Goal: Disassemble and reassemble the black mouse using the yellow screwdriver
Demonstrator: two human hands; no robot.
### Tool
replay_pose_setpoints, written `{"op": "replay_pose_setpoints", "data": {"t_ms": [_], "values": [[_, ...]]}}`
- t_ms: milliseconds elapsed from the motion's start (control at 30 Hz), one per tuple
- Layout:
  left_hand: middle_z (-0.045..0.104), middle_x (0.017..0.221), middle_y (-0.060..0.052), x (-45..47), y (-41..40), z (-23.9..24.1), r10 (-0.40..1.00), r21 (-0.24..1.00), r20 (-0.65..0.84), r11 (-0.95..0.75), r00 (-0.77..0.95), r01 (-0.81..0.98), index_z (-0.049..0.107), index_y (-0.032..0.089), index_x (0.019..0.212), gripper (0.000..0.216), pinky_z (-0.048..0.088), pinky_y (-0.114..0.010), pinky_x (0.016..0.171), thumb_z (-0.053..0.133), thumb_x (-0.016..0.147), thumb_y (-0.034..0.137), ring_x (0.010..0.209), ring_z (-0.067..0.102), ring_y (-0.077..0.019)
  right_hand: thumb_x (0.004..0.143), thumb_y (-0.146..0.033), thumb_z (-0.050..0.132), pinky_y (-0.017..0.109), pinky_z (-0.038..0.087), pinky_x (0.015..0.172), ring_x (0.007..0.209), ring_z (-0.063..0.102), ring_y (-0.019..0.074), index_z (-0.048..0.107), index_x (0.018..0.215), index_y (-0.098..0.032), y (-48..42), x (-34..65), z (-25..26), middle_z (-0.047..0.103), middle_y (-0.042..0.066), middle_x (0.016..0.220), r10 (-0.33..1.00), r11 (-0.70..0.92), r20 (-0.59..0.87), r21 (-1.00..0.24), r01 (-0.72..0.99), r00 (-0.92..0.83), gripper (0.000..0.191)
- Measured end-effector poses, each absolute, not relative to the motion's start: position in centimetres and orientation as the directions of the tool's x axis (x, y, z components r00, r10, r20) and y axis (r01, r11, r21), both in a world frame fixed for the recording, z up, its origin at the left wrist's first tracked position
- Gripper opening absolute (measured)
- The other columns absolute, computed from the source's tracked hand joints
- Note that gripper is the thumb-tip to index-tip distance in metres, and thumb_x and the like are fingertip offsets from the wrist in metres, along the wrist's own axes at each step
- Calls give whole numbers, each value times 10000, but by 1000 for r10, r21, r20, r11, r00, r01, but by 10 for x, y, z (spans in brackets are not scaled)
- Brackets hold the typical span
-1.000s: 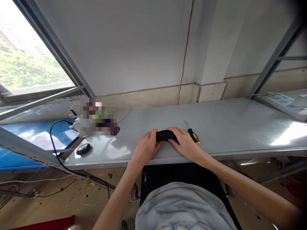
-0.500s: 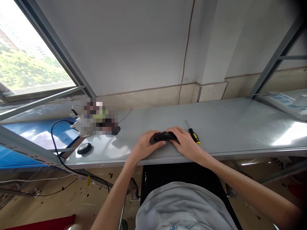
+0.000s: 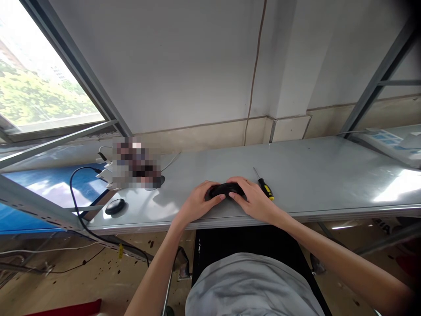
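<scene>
A black computer mouse [image 3: 224,190] lies on the grey metal table [image 3: 312,175] near its front edge. My left hand [image 3: 196,204] grips its left end and my right hand [image 3: 251,199] covers its right end, thumbs underneath the front. A screwdriver [image 3: 264,186] with a yellow and black handle lies just right of my right hand, its thin shaft pointing away from me.
A second black mouse-shaped piece [image 3: 115,206] sits at the table's left end. Behind it is a blurred pile of small items [image 3: 136,163] with white cables. A black cable [image 3: 77,206] loops off the left edge. A white tray [image 3: 391,140] lies far right.
My hands have turned the black mouse a little between them; my left thumb has shifted under its front. The view dropped slightly. The screwdriver has not moved.
</scene>
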State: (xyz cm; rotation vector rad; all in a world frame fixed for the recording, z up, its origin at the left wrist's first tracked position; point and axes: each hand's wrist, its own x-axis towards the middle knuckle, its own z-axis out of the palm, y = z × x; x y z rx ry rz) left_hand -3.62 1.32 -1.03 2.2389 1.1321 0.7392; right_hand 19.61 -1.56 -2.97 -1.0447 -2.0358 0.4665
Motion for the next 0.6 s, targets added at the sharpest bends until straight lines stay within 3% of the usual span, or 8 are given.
{"op": "replay_pose_setpoints", "data": {"t_ms": [233, 600], "values": [[673, 1232, -53, -39, 16, -13, 845, 699, 201, -479, 496, 532, 625, 226, 1248, 427, 518, -358, 927, 698, 913, 482, 1088, 633, -230, 1002, -274, 571, 463, 530, 987, 1159, 656, 275, 506, 1366, -259, -16, 195, -29, 680, 75, 1289, 840, 542, 425, -634, 551, -337, 370], [641, 1284, -72, -44, 21, -21, 828, 723, 191, -482, 527, 494, 604, 234, 1280, 544, 504, -420, 1029, 813, 801, 386, 1178, 614, -265, 957, -177, 624, 485, 485, 1087, 1231, 620, 264, 595, 1327, -247, -11, 197, -35, 657, 84, 1335, 763, 646, 464, -581, 496, -450, 378]]}}
